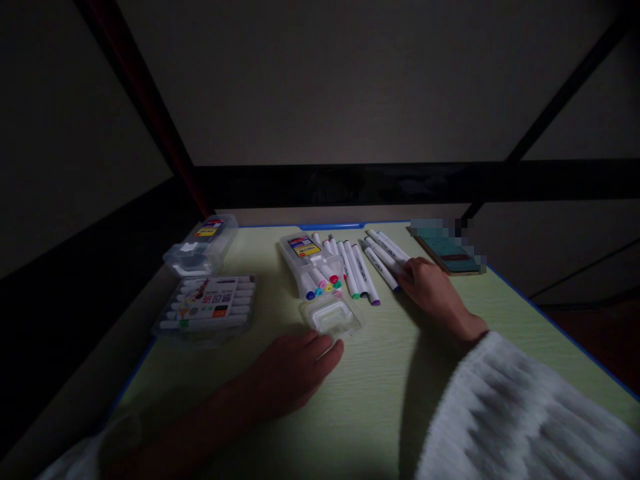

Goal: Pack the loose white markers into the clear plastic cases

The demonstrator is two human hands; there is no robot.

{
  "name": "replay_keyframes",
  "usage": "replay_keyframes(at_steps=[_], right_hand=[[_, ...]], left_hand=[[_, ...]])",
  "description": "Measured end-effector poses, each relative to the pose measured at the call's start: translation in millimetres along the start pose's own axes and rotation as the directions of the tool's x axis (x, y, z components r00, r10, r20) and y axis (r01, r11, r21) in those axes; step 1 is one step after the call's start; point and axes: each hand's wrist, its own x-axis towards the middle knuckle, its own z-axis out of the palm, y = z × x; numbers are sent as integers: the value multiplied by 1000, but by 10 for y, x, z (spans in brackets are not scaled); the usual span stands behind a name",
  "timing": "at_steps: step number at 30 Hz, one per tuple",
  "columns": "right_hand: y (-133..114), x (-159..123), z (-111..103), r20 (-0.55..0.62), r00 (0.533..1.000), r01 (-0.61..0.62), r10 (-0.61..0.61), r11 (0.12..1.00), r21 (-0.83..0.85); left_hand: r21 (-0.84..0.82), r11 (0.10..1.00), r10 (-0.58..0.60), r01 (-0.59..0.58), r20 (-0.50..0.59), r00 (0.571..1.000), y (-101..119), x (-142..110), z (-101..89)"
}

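My right hand (433, 290) closes around the end of one or more white markers (391, 253) at the right of a loose group; its fingertips are partly hidden. Left of it, more loose white markers (356, 270) with coloured ends lie side by side. In the middle a clear plastic marker case (303, 257) with a yellow label lies on its side, several coloured marker ends showing at its mouth. Its hinged lid (333, 317) rests open toward me. My left hand (300, 367) lies by that lid, fingers stretched out and holding nothing, the fingertips at its near edge.
A second clear case (203, 243) lies at the back left of the pale green table (370, 393). In front of it is a flat clear pack of white markers (210, 303). At the back right lies a phone (447, 250). A dark bar and wall stand behind the table.
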Motion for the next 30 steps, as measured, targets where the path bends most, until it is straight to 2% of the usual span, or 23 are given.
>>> replay_keyframes(at_steps=[5, 14, 19, 30], right_hand=[[-15, -11, -25, -45, 999, -11, 12, 999, 34], [-39, -33, -54, -163, 986, 6, 25, 982, 191], [-73, -49, -104, -228, 971, -14, 72, 969, 247], [-148, -84, -208, -306, 942, 12, 138, 897, 442]], left_hand=[[-6, 1000, 4, -4, -9, 1000, -6, -5, 32], [2, 1000, 0, 0, 17, 1000, -7, -6, 20], [-8, 1000, 12, -12, 9, 1000, -16, -11, 40], [-10, 1000, 1, -1, -1, 1000, -14, -6, 41]])
